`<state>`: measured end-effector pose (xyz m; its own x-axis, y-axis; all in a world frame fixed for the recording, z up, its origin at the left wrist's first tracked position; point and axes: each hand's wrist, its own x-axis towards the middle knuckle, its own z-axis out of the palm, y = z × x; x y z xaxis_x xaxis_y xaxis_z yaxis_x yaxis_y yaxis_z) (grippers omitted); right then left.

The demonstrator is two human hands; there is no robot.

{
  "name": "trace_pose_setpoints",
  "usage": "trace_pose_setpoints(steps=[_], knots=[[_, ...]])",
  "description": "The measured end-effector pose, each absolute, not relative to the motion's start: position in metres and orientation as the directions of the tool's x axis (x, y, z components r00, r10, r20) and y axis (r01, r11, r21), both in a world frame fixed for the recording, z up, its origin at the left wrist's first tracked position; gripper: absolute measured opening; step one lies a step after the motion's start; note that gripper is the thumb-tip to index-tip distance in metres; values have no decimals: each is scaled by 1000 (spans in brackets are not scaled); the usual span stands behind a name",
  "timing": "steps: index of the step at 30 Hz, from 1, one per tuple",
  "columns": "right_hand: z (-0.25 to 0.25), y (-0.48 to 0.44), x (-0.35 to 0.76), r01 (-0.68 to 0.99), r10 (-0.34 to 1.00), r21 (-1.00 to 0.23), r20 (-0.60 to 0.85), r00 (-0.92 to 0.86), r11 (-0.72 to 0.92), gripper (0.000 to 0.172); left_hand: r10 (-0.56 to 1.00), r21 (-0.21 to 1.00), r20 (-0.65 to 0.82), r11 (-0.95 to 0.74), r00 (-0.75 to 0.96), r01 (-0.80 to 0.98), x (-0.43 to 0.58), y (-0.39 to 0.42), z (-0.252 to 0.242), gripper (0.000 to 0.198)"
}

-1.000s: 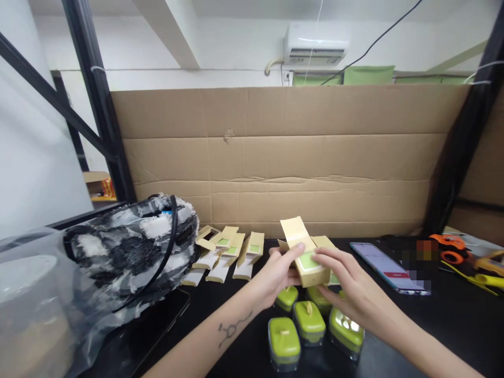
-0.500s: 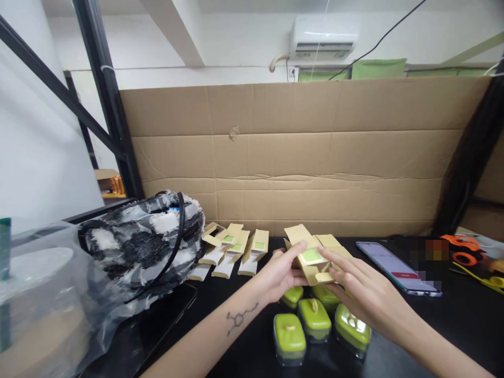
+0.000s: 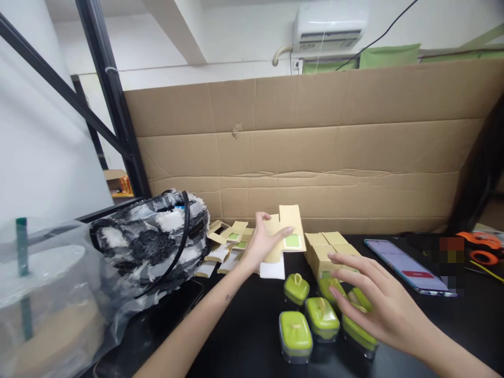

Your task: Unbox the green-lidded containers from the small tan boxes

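My left hand (image 3: 263,241) grips a small cardboard box (image 3: 292,220) with a green label, its flap standing up, held near the opened boxes (image 3: 237,230) at the back. A white flap (image 3: 272,269) shows just below it; I cannot tell which box it belongs to. My right hand (image 3: 380,302) has its fingers spread and holds nothing. It is above several small clear containers with green lids (image 3: 323,313) and partly covers the ones on the right. Behind these stands a group of closed cardboard boxes (image 3: 325,247).
On the left sit a shaggy black, grey and white bag (image 3: 153,236) and a plastic-wrapped cup (image 3: 43,304) with a green straw. To the right lie a phone (image 3: 409,268) and an orange toy (image 3: 480,247). A cardboard panel (image 3: 299,152) stands along the back.
My left hand has moved the small box up and left, toward the opened boxes. My right hand has let go of it and drawn away to the right. The closed boxes show more fully.
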<state>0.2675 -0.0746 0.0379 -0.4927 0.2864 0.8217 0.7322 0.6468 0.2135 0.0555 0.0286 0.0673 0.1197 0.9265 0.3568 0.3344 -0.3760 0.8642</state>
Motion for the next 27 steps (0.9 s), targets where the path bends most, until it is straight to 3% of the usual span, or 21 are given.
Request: trace_pose_setpoints(steps=[3, 6, 12, 15, 17, 20, 23, 27], knots=[[40, -75, 268, 728, 271, 229, 823, -499, 646, 17, 890, 710, 434, -435, 141, 554, 44, 43, 54, 41], [42, -77, 271, 709, 258, 233, 820, -511, 665, 15, 861, 536, 467, -457, 202, 710, 40, 49, 40, 35], [46, -73, 281, 676, 208, 287, 808, -551, 679, 20, 827, 254, 360, -532, 432, 808, 54, 40, 34, 10], [52, -66, 285, 701, 224, 300, 803, -552, 647, 15, 834, 180, 277, -534, 478, 826, 59, 32, 33, 41], [57, -58, 289, 706, 246, 311, 785, -568, 636, 13, 825, 142, 230, -553, 516, 821, 60, 28, 34, 51], [65, -45, 293, 717, 309, 288, 756, -577, 635, 10, 806, 96, 176, -586, 565, 805, 58, 27, 37, 40], [72, -34, 297, 745, 468, 194, 670, -576, 639, 9, 790, 87, 185, -605, 584, 791, 57, 28, 46, 23], [68, -23, 301, 783, 638, 119, 513, -575, 610, 18, 764, 82, 305, -616, 569, 783, 56, 29, 60, 35]])
